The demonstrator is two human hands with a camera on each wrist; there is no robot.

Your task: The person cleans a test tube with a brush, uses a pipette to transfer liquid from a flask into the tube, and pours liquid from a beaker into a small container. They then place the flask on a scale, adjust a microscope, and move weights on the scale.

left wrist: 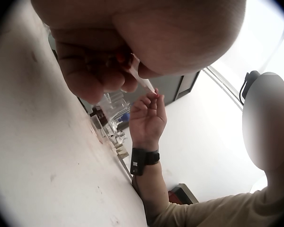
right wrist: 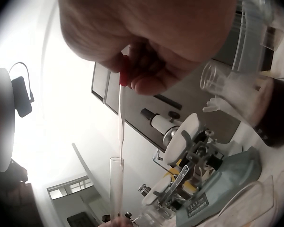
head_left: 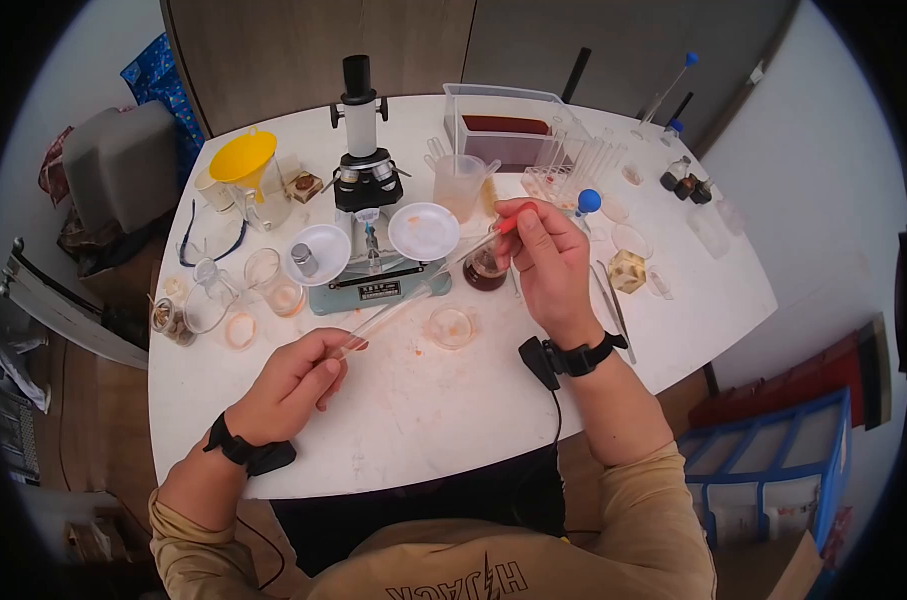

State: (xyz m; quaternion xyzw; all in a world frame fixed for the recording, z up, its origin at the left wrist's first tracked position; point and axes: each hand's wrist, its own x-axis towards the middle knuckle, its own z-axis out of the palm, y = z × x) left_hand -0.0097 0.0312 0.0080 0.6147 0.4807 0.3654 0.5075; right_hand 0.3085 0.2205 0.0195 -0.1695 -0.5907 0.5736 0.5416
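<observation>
My left hand grips a clear glass test tube near its lower end, tilted with its mouth up toward the right. My right hand pinches the red rubber bulb of a glass dropper between thumb and fingers. In the right wrist view the dropper's narrow tip reaches into the mouth of the test tube. A conical flask with dark red-brown liquid stands just beyond the right hand. A small round glass dish with orange bits lies below the dropper.
Beyond the hands stand a green balance with two white pans and a black-and-white microscope. Yellow funnel, safety glasses and beakers are at left. A test tube rack, tweezers and small dark bottles are at right.
</observation>
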